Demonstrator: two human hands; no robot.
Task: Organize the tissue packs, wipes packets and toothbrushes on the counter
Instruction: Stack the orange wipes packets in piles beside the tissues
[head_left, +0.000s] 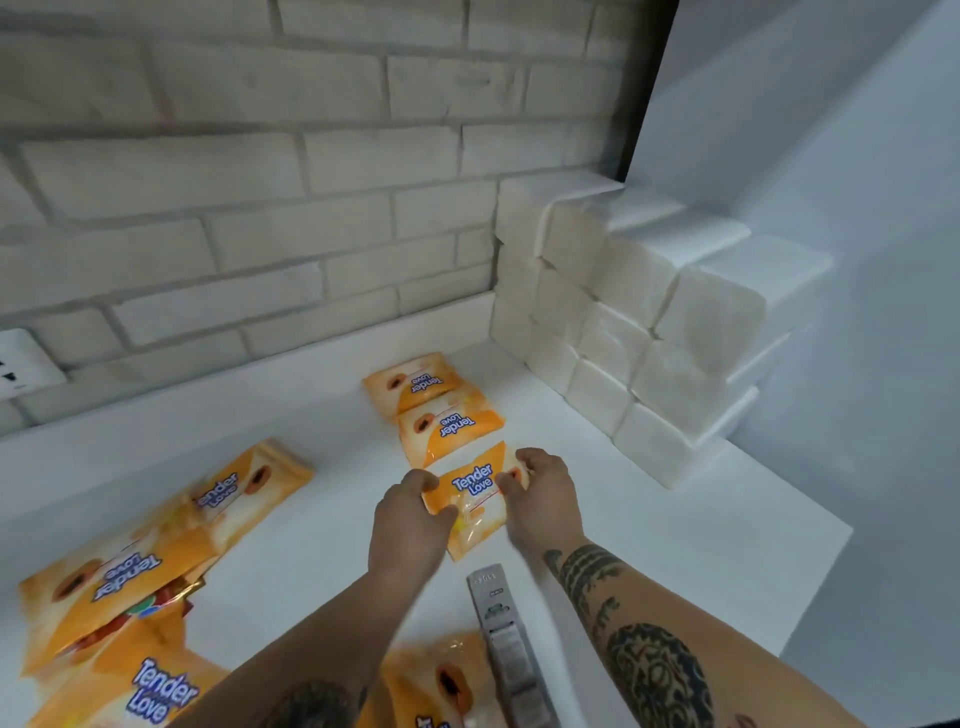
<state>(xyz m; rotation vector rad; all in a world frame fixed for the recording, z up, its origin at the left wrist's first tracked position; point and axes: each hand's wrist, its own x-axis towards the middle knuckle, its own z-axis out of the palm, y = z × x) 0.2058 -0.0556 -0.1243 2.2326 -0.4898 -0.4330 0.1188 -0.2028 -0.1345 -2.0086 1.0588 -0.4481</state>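
So, view: head camera, looking down on the white counter (649, 545).
Left hand (410, 525): grasping the left edge of an orange wipes packet (475, 499), fingers curled over the top, thumb at the lower edge.
Right hand (540, 493): grasping the right edge of the same packet, fingertips bent onto its face.
Wipes packet: mid-counter between the two hands, slightly tilted, "Tender Love" print facing up. Whether it lies flat on the counter or is lifted, I cannot tell.
Row: two wipes packets (449, 426) lie just behind it, one after the other toward the wall, the nearer one touching or overlapping the held packet's top corner.
Tissue packs (639, 332): white, stacked in stepped tiers in the back right corner, against the brick wall (260, 182) and the side wall.
Loose wipes packets (130, 571): overlapping heap at the left, with a red wrapper (156, 608) showing between them.
Near edge: another orange packet (447, 680) under the left forearm, partly hidden.
Grey pack (506, 649): long, narrow, between the forearms; print too blurred to read.
Socket (21, 364): on the wall, far left.
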